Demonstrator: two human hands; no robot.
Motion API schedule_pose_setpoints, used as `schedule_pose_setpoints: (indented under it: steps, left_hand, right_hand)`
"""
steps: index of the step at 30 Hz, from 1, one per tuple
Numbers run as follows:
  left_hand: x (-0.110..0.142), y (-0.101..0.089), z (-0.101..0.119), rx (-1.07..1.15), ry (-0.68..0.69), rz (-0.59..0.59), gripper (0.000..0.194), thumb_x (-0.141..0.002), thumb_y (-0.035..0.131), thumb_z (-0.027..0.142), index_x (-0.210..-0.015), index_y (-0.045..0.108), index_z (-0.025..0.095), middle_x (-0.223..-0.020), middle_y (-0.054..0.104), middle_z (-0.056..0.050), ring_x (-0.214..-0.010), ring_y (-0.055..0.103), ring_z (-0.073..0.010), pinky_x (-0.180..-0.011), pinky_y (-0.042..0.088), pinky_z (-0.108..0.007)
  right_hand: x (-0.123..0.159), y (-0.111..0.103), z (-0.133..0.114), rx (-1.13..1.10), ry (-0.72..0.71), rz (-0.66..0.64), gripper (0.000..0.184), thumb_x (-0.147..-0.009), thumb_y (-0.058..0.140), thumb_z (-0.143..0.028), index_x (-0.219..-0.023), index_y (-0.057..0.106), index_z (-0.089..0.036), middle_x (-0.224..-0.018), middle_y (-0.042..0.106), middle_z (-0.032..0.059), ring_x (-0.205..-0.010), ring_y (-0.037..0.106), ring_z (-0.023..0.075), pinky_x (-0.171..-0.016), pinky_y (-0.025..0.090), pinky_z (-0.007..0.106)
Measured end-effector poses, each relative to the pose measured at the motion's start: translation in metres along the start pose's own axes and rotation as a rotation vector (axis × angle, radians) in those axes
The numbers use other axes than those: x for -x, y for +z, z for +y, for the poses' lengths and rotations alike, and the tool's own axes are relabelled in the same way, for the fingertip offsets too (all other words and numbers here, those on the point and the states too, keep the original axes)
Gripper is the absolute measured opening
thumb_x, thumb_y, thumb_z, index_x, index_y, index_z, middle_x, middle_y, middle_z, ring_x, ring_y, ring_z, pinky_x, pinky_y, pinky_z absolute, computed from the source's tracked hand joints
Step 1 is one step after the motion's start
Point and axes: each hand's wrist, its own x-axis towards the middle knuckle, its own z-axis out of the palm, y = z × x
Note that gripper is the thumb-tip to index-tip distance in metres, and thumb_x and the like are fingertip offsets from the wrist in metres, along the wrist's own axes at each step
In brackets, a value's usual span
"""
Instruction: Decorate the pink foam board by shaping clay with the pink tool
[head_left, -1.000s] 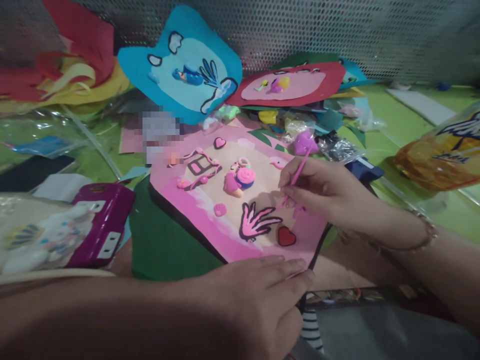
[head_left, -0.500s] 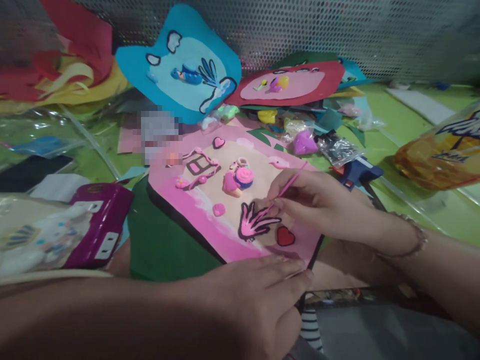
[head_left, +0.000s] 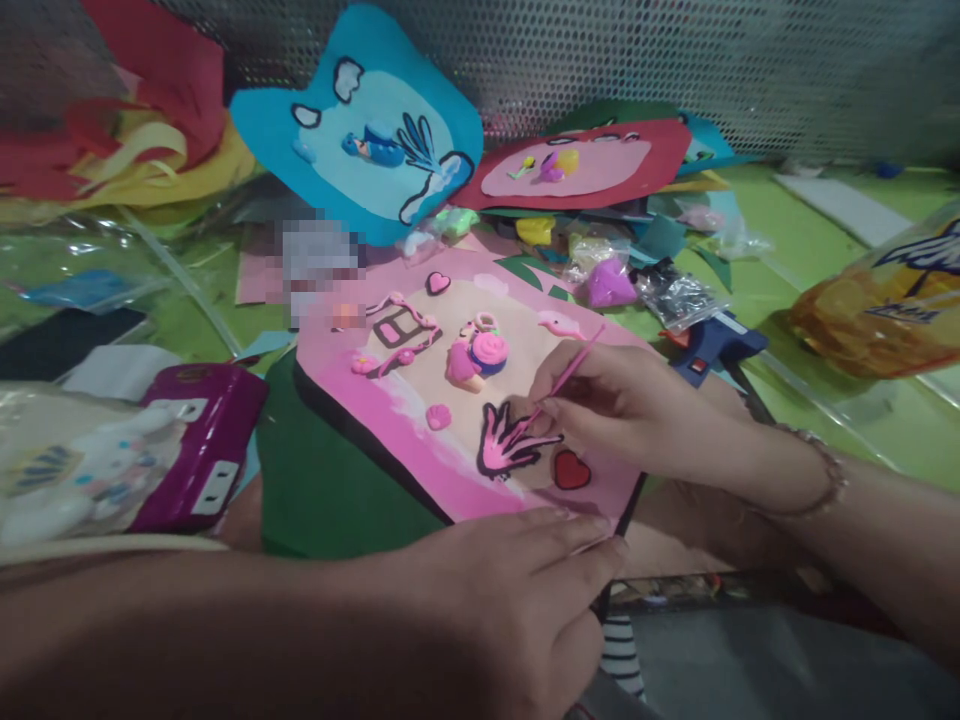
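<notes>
A pink paper picture (head_left: pixel 465 285) with clay decorations lies tilted before me. My right hand (head_left: pixel 600 400) pinches a thin pink stick (head_left: pixel 577 362). Its lower end is at a pink clay plant shape (head_left: pixel 501 445) edged in black; whether it touches cannot be made out. My left hand (head_left: pixel 517 580) lies flat with fingers stretched over the picture's near edge. Beside my right hand is a red heart (head_left: pixel 571 470) with a dark outline. Near the picture's middle sits a pink and blue clay snail-like figure (head_left: pixel 484 353).
A blue paper picture (head_left: pixel 300 160) and a red one (head_left: pixel 667 160) stand at the back against a perforated metal panel (head_left: pixel 600 50). Green paper (head_left: pixel 322 480) and a purple case (head_left: pixel 187 450) are at left. A blue tool (head_left: pixel 716 345) and an orange-yellow bag (head_left: pixel 862 310) are at right.
The pink stick's upper end has shifted slightly left and down with my right hand. My left hand stays in place on the paper.
</notes>
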Motion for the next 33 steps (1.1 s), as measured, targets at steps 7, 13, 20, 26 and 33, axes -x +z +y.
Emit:
schedule_pose_setpoints:
  steps: [7,13,20,26,33]
  left_hand:
    - [0.000,0.006,0.000,0.047,-0.080,0.124,0.035,-0.093,0.032,0.010,-0.101,0.065,0.005,-0.120,0.062,-0.012,-0.115,0.055,-0.0218,-0.106,0.037,-0.032]
    - [-0.004,-0.002,0.000,0.078,-0.040,-0.012,0.036,-0.094,0.029,0.010,-0.098,0.065,0.007,-0.126,0.058,-0.014,-0.117,0.052,-0.0227,-0.107,0.035,-0.034]
    - [-0.002,-0.006,0.003,0.003,-0.083,-0.091,0.035,-0.096,0.031,0.013,-0.110,0.063,0.007,-0.131,0.055,-0.010,-0.121,0.049,-0.0211,-0.108,0.032,-0.032]
    - [-0.004,-0.006,0.003,0.013,-0.080,-0.073,0.038,-0.096,0.028,0.012,-0.105,0.065,0.008,-0.130,0.056,-0.010,-0.119,0.050,-0.0202,-0.109,0.031,-0.032]
    - [-0.004,-0.003,0.001,0.027,-0.058,-0.038,0.037,-0.094,0.030,0.011,-0.101,0.066,0.010,-0.127,0.058,-0.008,-0.119,0.050,-0.0196,-0.110,0.028,-0.030]
  right_hand:
    - [0.002,0.000,-0.004,0.267,-0.106,0.001,0.012,-0.082,0.051,-0.006,-0.088,0.060,-0.009,-0.080,0.066,0.0044,-0.069,0.063,0.0107,-0.053,0.047,0.017]
    - [0.003,0.002,-0.012,0.357,-0.126,0.012,0.011,-0.080,0.051,-0.003,-0.084,0.059,-0.009,-0.073,0.064,0.0019,-0.061,0.059,0.0074,-0.050,0.045,0.016]
    - [0.005,0.002,-0.013,0.338,-0.046,0.003,0.010,-0.082,0.050,-0.005,-0.085,0.056,-0.013,-0.069,0.061,-0.0015,-0.055,0.056,0.0058,-0.047,0.043,0.017]
    - [0.003,0.000,-0.014,0.418,-0.096,0.056,0.014,-0.076,0.053,-0.002,-0.081,0.057,-0.014,-0.071,0.062,-0.0019,-0.057,0.054,0.0060,-0.048,0.042,0.017]
    - [0.002,0.000,-0.010,0.406,-0.108,0.076,0.012,-0.076,0.054,-0.002,-0.081,0.059,-0.013,-0.070,0.061,-0.0027,-0.057,0.053,0.0044,-0.047,0.040,0.014]
